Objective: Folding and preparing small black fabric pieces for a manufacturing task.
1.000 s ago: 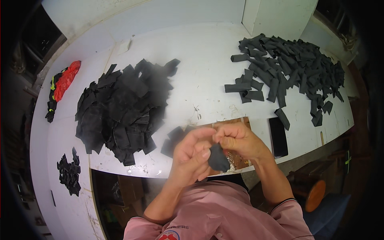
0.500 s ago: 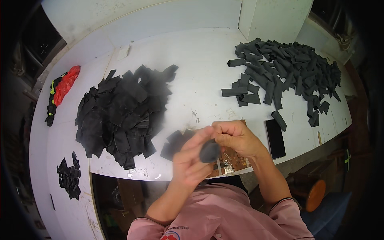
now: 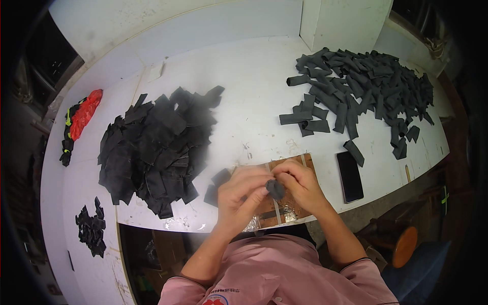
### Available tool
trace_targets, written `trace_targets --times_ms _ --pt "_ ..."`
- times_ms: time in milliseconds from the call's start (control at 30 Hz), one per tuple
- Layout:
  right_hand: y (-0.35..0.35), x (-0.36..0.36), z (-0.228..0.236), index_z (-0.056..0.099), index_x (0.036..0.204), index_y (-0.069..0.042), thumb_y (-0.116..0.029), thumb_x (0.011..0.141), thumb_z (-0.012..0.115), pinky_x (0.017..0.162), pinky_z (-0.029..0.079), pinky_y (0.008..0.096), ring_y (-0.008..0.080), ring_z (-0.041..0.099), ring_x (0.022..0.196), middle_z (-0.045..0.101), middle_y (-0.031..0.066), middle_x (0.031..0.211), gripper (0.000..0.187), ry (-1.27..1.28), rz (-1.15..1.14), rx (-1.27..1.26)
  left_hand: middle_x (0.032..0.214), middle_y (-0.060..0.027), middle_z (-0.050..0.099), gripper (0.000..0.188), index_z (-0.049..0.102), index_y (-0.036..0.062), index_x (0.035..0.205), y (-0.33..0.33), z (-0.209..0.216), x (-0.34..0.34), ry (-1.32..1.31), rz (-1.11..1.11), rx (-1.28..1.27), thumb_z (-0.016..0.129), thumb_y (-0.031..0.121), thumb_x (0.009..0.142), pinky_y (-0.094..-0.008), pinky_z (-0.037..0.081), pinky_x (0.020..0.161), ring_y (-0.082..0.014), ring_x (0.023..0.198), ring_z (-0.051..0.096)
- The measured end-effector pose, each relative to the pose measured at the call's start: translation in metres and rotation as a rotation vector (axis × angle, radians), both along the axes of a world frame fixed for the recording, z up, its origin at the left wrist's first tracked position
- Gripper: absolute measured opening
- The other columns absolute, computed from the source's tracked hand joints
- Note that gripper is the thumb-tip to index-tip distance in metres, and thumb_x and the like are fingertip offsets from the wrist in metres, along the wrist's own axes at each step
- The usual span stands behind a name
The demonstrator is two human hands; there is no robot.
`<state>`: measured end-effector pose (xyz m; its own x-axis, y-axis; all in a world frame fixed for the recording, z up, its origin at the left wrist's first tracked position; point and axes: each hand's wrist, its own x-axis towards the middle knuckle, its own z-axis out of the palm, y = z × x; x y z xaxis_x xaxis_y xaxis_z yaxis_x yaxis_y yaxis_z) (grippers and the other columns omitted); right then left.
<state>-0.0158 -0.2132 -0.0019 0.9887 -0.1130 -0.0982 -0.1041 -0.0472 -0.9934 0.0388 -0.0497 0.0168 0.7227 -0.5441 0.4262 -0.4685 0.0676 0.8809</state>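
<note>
A small dark grey fabric piece is bunched between my two hands, low over a brown cardboard sheet. My left hand pinches it from the left, thumb against its side. From the right, the fingers of my right hand close on its upper edge. Just left of my left hand lie a few loose black fabric pieces. Farther left is a large heap of flat black fabric pieces. At the far right, many dark grey fabric tubes are piled up.
A dark phone lies right of the cardboard. A red plastic bag sits at the far left, and a small pile of black scraps is nearer on that side. The white table curves round me. A round wooden stool top stands lower right.
Both hands have dropped a little and moved closer over the cardboard. The fabric piece has been turned and looks more crumpled. More of the cardboard shows.
</note>
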Motion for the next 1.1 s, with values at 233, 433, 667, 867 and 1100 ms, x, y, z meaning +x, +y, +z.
trace_targets --times_ms 233,433,667,867,1100 --pt "0.005 -0.001 0.052 0.053 0.071 -0.002 -0.021 0.07 0.062 0.055 0.042 0.0368 0.0268 0.054 0.069 0.054 0.009 0.073 0.021 -0.511 0.207 -1.076 0.098 -0.0125 0.057 0.01 0.056 -0.003 0.089 0.004 0.002 -0.021 0.515 0.1 -0.515 0.054 0.0 0.079 -0.0282 0.044 0.077 -0.0171 0.087 0.055" --pt "0.004 -0.004 0.002 0.055 0.073 0.001 -0.014 0.075 0.06 0.054 0.043 0.0344 0.0278 0.054 0.064 0.053 0.0115 0.068 0.016 -0.445 0.136 -0.834 0.097 -0.01 0.059 0.016 0.057 -0.0017 0.094 -0.008 -0.009 -0.011 0.571 -0.094 -0.37 0.055 -0.003 0.077 -0.0279 0.044 0.077 -0.0161 0.085 0.056" --pt "0.004 -0.007 -0.037 0.055 0.072 -0.001 -0.008 0.072 0.056 0.053 0.042 0.0402 0.0322 0.052 0.061 0.052 0.0152 0.066 0.006 -0.455 0.017 -0.51 0.076 -0.0043 0.056 0.011 0.059 -0.0035 0.084 -0.021 0.02 0.008 0.368 -0.242 0.283 0.059 0.004 0.077 -0.0226 0.04 0.062 -0.0098 0.068 0.049" --pt "0.002 -0.003 -0.015 0.056 0.082 0.0 -0.008 0.07 0.055 0.057 0.044 0.0396 0.0328 0.055 0.067 0.054 0.0142 0.069 0.014 -0.458 0.103 -0.667 0.077 -0.0113 0.059 0.013 0.059 -0.0019 0.085 -0.023 0.035 -0.014 0.274 0.024 -0.001 0.061 0.009 0.077 -0.0272 0.044 0.06 -0.018 0.067 0.056" --pt "0.006 -0.006 0.002 0.056 0.083 -0.001 -0.008 0.069 0.056 0.058 0.045 0.0399 0.0326 0.055 0.068 0.056 0.0138 0.072 0.016 -0.416 0.137 -0.723 0.072 -0.0092 0.06 0.011 0.061 -0.0013 0.084 -0.01 0.03 -0.002 0.22 -0.123 0.222 0.059 0.007 0.078 -0.0261 0.043 0.057 -0.0209 0.06 0.055"
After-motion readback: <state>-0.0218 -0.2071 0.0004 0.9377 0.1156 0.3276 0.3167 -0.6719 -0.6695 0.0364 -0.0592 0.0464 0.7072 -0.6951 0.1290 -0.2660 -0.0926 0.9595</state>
